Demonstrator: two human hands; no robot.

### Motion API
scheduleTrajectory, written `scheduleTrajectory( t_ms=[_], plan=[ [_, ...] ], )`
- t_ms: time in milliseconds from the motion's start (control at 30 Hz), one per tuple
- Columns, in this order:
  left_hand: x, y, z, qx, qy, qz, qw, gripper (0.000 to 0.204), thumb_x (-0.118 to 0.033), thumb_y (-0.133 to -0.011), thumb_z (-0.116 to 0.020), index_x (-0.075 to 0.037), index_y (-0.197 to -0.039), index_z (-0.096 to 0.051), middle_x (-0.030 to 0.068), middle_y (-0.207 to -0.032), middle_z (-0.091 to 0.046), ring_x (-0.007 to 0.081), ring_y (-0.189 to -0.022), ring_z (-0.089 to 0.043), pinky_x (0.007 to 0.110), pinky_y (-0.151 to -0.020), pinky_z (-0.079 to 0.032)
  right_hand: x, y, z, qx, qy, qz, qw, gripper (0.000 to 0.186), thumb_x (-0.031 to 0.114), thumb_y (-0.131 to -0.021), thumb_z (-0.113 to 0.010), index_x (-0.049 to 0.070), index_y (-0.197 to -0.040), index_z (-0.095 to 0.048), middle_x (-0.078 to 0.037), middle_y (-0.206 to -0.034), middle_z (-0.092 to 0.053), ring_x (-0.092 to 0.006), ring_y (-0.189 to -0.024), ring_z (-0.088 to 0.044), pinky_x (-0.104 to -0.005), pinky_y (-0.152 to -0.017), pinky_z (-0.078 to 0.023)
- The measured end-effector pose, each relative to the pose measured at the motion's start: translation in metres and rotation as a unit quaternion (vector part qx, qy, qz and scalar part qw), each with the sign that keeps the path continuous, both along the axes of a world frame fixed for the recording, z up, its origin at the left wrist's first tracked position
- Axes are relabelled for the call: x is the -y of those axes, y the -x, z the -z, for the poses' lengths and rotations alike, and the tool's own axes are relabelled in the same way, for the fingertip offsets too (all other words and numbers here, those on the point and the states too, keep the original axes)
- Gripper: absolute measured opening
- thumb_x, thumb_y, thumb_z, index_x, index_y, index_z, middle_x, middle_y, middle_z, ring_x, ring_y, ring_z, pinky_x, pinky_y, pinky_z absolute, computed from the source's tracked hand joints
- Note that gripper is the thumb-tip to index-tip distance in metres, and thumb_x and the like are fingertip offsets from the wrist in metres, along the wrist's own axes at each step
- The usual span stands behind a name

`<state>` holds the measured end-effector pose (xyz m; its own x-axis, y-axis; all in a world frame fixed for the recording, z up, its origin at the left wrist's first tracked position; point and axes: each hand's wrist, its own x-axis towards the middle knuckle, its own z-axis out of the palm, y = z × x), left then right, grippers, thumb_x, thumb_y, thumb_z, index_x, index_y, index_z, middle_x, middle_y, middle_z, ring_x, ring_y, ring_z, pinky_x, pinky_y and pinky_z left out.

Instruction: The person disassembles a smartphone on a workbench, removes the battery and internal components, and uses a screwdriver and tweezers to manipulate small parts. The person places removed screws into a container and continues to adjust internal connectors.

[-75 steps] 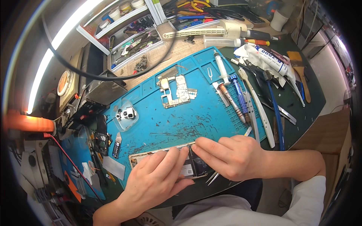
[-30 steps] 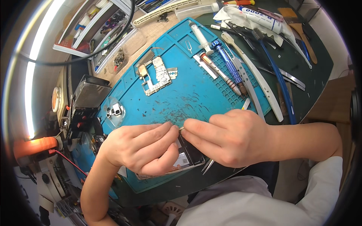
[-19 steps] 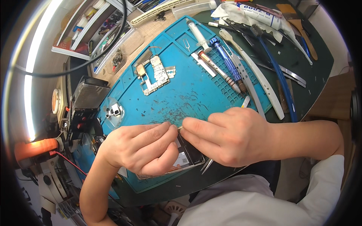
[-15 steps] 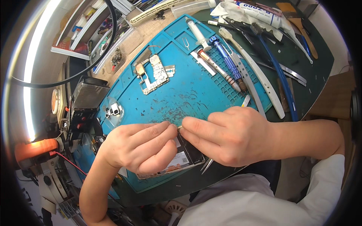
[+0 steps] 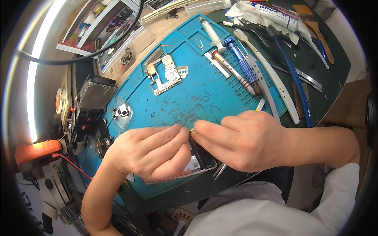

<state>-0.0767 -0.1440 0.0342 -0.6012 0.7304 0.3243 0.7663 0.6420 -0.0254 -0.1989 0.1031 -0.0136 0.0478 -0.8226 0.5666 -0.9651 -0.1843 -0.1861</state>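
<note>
My left hand (image 5: 151, 151) and my right hand (image 5: 244, 141) meet fingertip to fingertip above the front of the blue work mat. Both are closed in a pinch around a small pale sliver (image 5: 191, 131) that shows between them; most of it is hidden, so its kind cannot be told. Under my hands lies an opened phone housing (image 5: 204, 154), dark inside with a printed label, largely covered by my left hand. Just right of it, the tips of a pair of tweezers (image 5: 219, 170) stick out below my right hand.
On the mat (image 5: 161, 112) lie a phone circuit board (image 5: 171, 76), a clear dish with camera modules (image 5: 123, 111), a syringe (image 5: 212, 34), a blue screwdriver (image 5: 240, 59) and brushes (image 5: 289, 74). A metal box (image 5: 94, 94) and an orange device (image 5: 38, 152) stand at left.
The view has shifted slightly, so the mat and tools sit a little farther right. My hands keep the same pinch, with hardly any visible movement.
</note>
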Motion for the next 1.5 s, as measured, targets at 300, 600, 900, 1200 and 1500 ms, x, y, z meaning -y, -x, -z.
scheduleTrajectory(
  t_ms=[300,600,900,1200,1500],
  plan=[
    [-0.0047,0.0029,0.0043,-0.023,-0.033,0.006,0.999,0.023,0.001,-0.079,-0.070,0.003,-0.094,-0.053,0.0216,-0.097,-0.076,0.0301,-0.083,-0.079,0.034,-0.067,-0.066,0.0003,-0.0001,0.0004,-0.011,0.001,0.010,1.000,0.030,0.015,-0.082,-0.070,0.000,-0.106,-0.079,-0.011,-0.119,-0.072,-0.0118,-0.067,-0.062,-0.0264,-0.052,-0.051],
    [0.0035,-0.0005,0.0049,0.026,-0.053,-0.048,0.997,0.016,-0.005,-0.078,-0.072,-0.001,-0.093,-0.069,0.0132,-0.101,-0.077,0.0233,-0.087,-0.079,0.030,-0.065,-0.063,0.0006,0.0002,0.0024,-0.010,0.008,0.018,1.000,0.035,0.014,-0.081,-0.072,0.003,-0.113,-0.081,-0.007,-0.121,-0.072,-0.0088,-0.065,-0.061,-0.0244,-0.051,-0.048],
    [0.0019,0.0071,0.0040,-0.012,-0.030,0.019,0.999,0.023,0.000,-0.076,-0.070,0.003,-0.094,-0.056,0.0215,-0.098,-0.077,0.0291,-0.081,-0.079,0.032,-0.062,-0.064,0.0002,0.0006,0.0019,-0.004,0.002,0.015,1.000,0.036,0.014,-0.080,-0.071,0.002,-0.113,-0.081,-0.008,-0.120,-0.073,-0.0093,-0.064,-0.061,-0.0249,-0.051,-0.048],
    [-0.0011,0.0039,0.0032,-0.011,-0.032,0.019,0.999,0.023,0.002,-0.080,-0.071,0.003,-0.095,-0.054,0.0232,-0.099,-0.076,0.0307,-0.084,-0.079,0.035,-0.069,-0.067,0.0011,0.0002,0.0029,0.004,0.007,0.011,1.000,0.038,0.015,-0.078,-0.071,0.000,-0.112,-0.080,-0.009,-0.120,-0.072,-0.0099,-0.062,-0.059,-0.0255,-0.050,-0.048],
    [-0.0031,0.0004,0.0032,-0.003,-0.021,-0.027,0.999,0.018,-0.011,-0.084,-0.073,-0.002,-0.097,-0.066,0.0148,-0.105,-0.077,0.0246,-0.089,-0.078,0.032,-0.075,-0.066,0.0004,0.0006,0.0026,-0.001,0.005,0.008,1.000,0.038,0.014,-0.078,-0.071,-0.001,-0.112,-0.080,-0.009,-0.119,-0.072,-0.0096,-0.061,-0.058,-0.0253,-0.049,-0.048]
  ],
)
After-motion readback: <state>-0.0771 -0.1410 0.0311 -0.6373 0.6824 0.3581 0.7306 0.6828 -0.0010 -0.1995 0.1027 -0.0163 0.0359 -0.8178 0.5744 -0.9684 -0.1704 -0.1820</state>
